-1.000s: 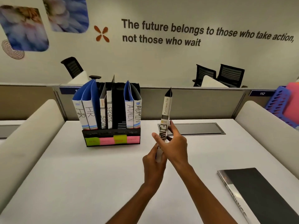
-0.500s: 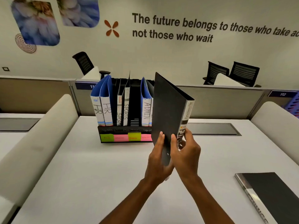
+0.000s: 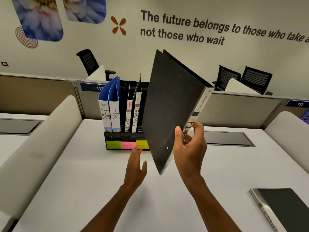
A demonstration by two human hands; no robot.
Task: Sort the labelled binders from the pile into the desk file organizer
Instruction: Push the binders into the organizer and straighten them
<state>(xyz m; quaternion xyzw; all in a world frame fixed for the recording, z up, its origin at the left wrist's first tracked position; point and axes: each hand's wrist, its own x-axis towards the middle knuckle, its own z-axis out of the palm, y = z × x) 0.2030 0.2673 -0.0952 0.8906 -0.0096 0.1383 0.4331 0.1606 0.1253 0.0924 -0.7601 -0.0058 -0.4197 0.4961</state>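
Observation:
My right hand [image 3: 190,148] grips a black binder [image 3: 170,111] near its lower spine and holds it up, tilted, in front of the right half of the black desk file organizer [image 3: 113,136]. The binder's white spine label starts with "FINA", partly under my fingers. My left hand [image 3: 136,166] is open and empty just left of the binder's lower corner, fingertips near the organizer's front. Two blue HR binders [image 3: 110,113] and two SPORTS binders [image 3: 133,114] stand in the organizer. The organizer's right slots are hidden behind the held binder.
Another black binder [image 3: 284,208] lies flat on the white desk [image 3: 75,190] at the front right. Padded dividers [image 3: 38,143] flank the desk on both sides. A dark cable hatch [image 3: 230,138] sits behind my right hand. Office chairs stand beyond the back partition.
My left hand has let go of the binder and dropped open beside it. My right hand alone has raised and tilted the binder closer to the organizer, covering the ADMIN binders.

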